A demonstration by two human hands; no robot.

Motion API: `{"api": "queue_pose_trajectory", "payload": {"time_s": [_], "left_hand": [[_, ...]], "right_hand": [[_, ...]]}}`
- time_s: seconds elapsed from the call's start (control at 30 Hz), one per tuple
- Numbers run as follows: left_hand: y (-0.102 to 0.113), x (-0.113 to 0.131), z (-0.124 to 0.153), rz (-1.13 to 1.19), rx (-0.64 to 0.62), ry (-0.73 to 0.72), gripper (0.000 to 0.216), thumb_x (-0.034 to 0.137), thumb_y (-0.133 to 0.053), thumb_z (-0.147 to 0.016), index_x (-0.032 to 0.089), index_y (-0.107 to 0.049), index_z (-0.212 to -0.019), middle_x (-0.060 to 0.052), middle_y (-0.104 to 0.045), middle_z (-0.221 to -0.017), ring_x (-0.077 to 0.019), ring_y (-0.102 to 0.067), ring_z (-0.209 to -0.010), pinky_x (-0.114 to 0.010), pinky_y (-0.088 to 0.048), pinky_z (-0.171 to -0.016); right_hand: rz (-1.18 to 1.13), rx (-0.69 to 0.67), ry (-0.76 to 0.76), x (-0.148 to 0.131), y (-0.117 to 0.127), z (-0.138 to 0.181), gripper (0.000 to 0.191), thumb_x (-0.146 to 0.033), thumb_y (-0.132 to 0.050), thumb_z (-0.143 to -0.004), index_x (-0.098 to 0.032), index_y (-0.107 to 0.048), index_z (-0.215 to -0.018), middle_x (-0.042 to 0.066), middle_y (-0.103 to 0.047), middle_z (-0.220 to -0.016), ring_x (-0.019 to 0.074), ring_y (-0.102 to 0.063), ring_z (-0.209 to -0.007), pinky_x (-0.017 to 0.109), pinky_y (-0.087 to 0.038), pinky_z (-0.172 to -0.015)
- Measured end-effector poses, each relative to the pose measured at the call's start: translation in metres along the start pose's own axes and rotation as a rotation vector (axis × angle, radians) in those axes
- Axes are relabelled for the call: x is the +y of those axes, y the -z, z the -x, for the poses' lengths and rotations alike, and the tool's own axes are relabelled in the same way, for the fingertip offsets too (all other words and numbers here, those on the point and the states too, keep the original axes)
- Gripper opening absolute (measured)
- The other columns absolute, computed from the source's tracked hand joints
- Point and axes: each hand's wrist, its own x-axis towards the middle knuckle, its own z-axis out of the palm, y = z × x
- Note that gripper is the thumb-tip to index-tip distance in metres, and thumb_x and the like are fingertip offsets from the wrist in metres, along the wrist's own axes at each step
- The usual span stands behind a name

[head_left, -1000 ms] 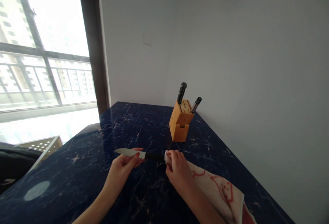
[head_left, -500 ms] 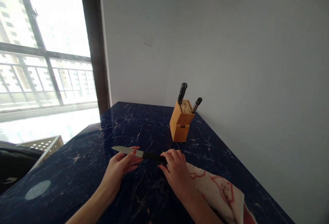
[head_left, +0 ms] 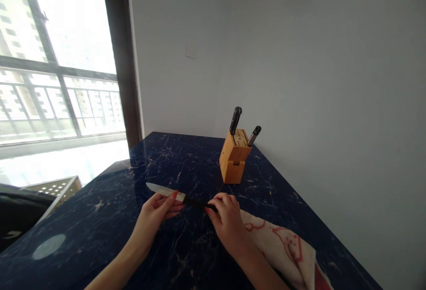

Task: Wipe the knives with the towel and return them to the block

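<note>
A kitchen knife (head_left: 161,189) with a pale blade and black handle is held level above the table, its tip pointing left. My left hand (head_left: 159,210) pinches the blade near the handle, thumb on the near face and fingers behind. The end of the black handle sits in the closed fingers of my right hand (head_left: 228,219). Beneath and beside my right forearm lies a white cloth (head_left: 286,245) with red drawings. Farther back stands a wooden knife block (head_left: 233,161), with a black-handled knife (head_left: 235,120) and a second handle with a metallic shaft (head_left: 254,135) sticking out of its top.
The dark blue marbled table (head_left: 186,157) runs back to a grey wall (head_left: 316,81). On the left are a large window (head_left: 80,99) and a perforated pale basket or chair (head_left: 63,188) with a dark item on it. A round light patch (head_left: 49,246) shows on the tabletop.
The knife has turned slightly, so its tip is a little higher and its flat face catches the light differently. Both hands keep their hold almost in place.
</note>
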Motion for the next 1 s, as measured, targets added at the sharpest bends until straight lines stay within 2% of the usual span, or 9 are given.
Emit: {"api": "queue_pose_trajectory", "payload": {"time_s": [0.13, 0.23, 0.33, 0.43, 0.53, 0.63, 0.8, 1.0], "left_hand": [[0.002, 0.002, -0.001, -0.031, 0.063, -0.015, 0.038, 0.04, -0.072, -0.057, 0.013, -0.058, -0.079, -0.008, -0.07, -0.074, -0.0219, -0.067, -0.067, -0.028, -0.053, -0.061], [0.006, 0.002, -0.004, -0.049, 0.087, -0.03, 0.035, 0.038, -0.072, -0.057, 0.014, -0.057, -0.077, -0.007, -0.07, -0.072, -0.0221, -0.067, -0.066, -0.028, -0.054, -0.06], [0.01, 0.0, -0.008, -0.058, 0.089, -0.044, 0.034, 0.037, -0.072, -0.058, 0.014, -0.056, -0.077, -0.007, -0.07, -0.07, -0.0222, -0.067, -0.064, -0.028, -0.054, -0.058], [0.01, -0.005, -0.01, -0.056, 0.053, -0.021, 0.033, 0.036, -0.072, -0.059, 0.014, -0.056, -0.078, -0.007, -0.07, -0.068, -0.0228, -0.067, -0.064, -0.029, -0.055, -0.06], [0.004, -0.011, -0.008, -0.045, -0.002, 0.014, 0.033, 0.036, -0.072, -0.06, 0.014, -0.056, -0.08, -0.007, -0.07, -0.069, -0.0236, -0.067, -0.066, -0.03, -0.055, -0.062], [-0.007, -0.019, -0.003, -0.032, -0.038, 0.057, 0.032, 0.035, -0.072, -0.061, 0.016, -0.054, -0.079, -0.007, -0.071, -0.069, -0.0239, -0.067, -0.066, -0.032, -0.056, -0.062], [-0.02, -0.032, 0.004, -0.031, -0.042, 0.125, 0.029, 0.033, -0.071, -0.063, 0.018, -0.051, -0.077, -0.006, -0.07, -0.064, -0.0235, -0.067, -0.062, -0.034, -0.056, -0.06], [-0.02, -0.042, 0.002, -0.049, -0.053, 0.121, 0.025, 0.027, -0.069, -0.066, 0.02, -0.049, -0.078, -0.005, -0.07, -0.067, -0.0239, -0.067, -0.063, -0.035, -0.055, -0.061]], "right_hand": [[0.098, 0.024, -0.088, 0.005, -0.006, 0.001, 0.019, -0.023, -0.053, -0.078, -0.02, -0.052, -0.097, 0.004, -0.054, -0.089, 0.0198, -0.049, -0.083, 0.034, -0.038, -0.074], [0.177, -0.051, -0.087, 0.01, -0.014, 0.003, 0.02, -0.017, -0.06, -0.07, -0.018, -0.052, -0.089, 0.006, -0.056, -0.086, 0.0221, -0.05, -0.083, 0.035, -0.039, -0.074], [0.208, -0.114, -0.066, 0.014, -0.019, 0.004, 0.015, -0.006, -0.053, -0.07, -0.019, -0.053, -0.079, 0.005, -0.057, -0.081, 0.0211, -0.052, -0.08, 0.033, -0.04, -0.074], [0.169, -0.09, -0.099, 0.016, -0.018, 0.002, 0.019, -0.002, -0.046, -0.072, -0.02, -0.052, -0.074, 0.004, -0.058, -0.078, 0.0196, -0.053, -0.078, 0.032, -0.041, -0.072], [0.116, -0.002, -0.123, 0.015, -0.016, -0.001, 0.015, -0.005, -0.048, -0.074, -0.02, -0.051, -0.078, 0.004, -0.058, -0.081, 0.0191, -0.053, -0.079, 0.031, -0.041, -0.071], [0.06, 0.042, -0.082, 0.008, -0.016, -0.002, 0.013, -0.009, -0.049, -0.076, -0.02, -0.051, -0.081, 0.003, -0.057, -0.081, 0.0184, -0.052, -0.078, 0.031, -0.04, -0.071], [-0.034, -0.011, -0.001, -0.01, -0.02, -0.001, 0.018, -0.005, -0.049, -0.075, -0.021, -0.051, -0.085, 0.002, -0.056, -0.082, 0.0186, -0.049, -0.081, 0.032, -0.039, -0.074], [-0.128, -0.046, 0.06, -0.021, -0.019, 0.001, 0.026, -0.002, -0.047, -0.074, -0.022, -0.052, -0.089, 0.0, -0.057, -0.088, 0.0182, -0.047, -0.085, 0.032, -0.037, -0.079]]}}
